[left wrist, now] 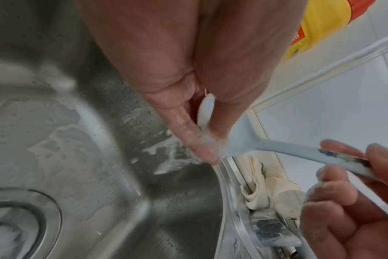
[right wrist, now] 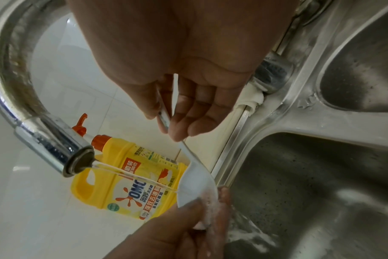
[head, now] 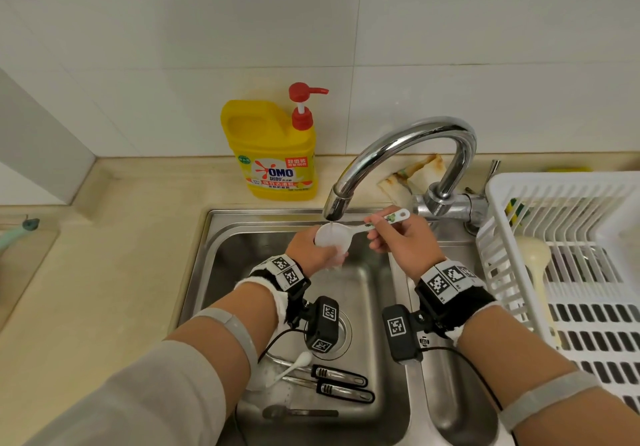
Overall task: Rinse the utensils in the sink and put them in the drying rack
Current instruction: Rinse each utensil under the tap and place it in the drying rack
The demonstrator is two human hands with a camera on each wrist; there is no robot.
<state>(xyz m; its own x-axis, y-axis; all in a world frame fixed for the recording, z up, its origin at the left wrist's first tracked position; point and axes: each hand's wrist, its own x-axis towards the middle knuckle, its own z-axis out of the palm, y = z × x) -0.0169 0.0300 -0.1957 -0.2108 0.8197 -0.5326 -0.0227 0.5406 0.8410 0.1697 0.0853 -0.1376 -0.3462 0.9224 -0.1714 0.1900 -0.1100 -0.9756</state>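
A white rice paddle [head: 332,236] with a patterned handle is under the running tap [head: 337,208] over the left sink basin [head: 367,293]. My right hand [head: 388,234] pinches its handle [left wrist: 335,157]. My left hand [head: 311,248] cups the paddle's blade [right wrist: 195,185], thumb and fingers wrapped round it in the water stream. Several utensils lie at the basin's near end: two black-handled ones [head: 343,381], a white spoon [head: 294,364] and a dark spoon [head: 298,412]. The white drying rack [head: 588,324] stands at the right with a cream spatula [head: 536,262] in it.
A yellow dish-soap pump bottle [head: 273,147] stands on the counter behind the sink. A crumpled cloth [head: 408,175] lies behind the tap base. The right basin [head: 457,393] lies between the hands and the rack. The drain [head: 343,334] is under my left wrist.
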